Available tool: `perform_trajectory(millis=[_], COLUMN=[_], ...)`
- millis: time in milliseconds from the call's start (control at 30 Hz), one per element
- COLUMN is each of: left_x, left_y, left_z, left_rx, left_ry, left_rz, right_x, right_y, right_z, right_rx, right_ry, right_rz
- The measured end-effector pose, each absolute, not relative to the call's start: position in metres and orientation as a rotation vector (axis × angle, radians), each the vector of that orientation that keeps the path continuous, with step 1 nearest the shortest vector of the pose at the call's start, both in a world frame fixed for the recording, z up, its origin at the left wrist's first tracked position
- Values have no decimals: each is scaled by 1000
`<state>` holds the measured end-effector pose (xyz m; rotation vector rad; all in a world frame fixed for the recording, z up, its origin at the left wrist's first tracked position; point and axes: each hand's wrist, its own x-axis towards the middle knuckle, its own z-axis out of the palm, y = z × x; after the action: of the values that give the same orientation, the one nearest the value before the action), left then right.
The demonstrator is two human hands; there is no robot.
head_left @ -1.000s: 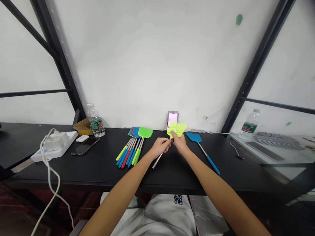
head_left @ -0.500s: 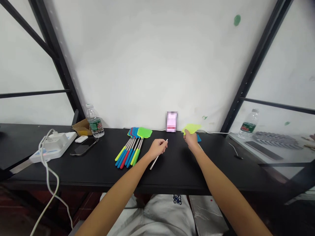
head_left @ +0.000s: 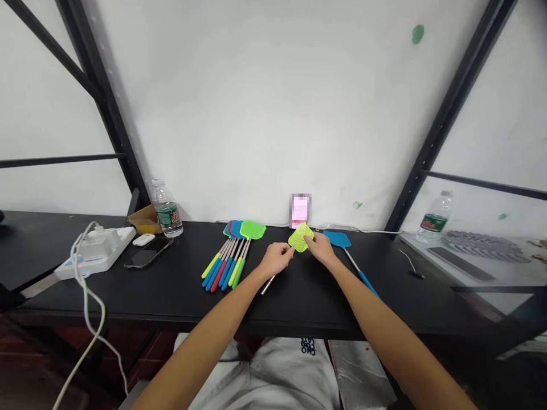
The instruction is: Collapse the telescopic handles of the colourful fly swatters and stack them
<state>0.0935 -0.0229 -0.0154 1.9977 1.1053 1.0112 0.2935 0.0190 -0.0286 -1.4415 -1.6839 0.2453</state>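
Apparently at the joining step, the left hand curls round a metal rod while the right hand pinches a yellow-green fly-swatter head just below frame centre, the next move likely wanting careful alignment.

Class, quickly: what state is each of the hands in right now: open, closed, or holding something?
Left hand: closed, holding the thin metal rod.
Right hand: closed, pinching the yellow-green swatter head at its edge.
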Motion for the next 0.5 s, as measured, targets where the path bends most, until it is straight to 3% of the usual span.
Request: perform_trajectory(millis=[500], left_x=[93], left_y=[-24], left_z=[-15], left_rx=[2035], left_ry=[1108], left_rz=[1009], right_x=[286], right_y=[11], right_z=[-23], right_rx=[-1317], right_ry=[-1697], right_rz=[227])
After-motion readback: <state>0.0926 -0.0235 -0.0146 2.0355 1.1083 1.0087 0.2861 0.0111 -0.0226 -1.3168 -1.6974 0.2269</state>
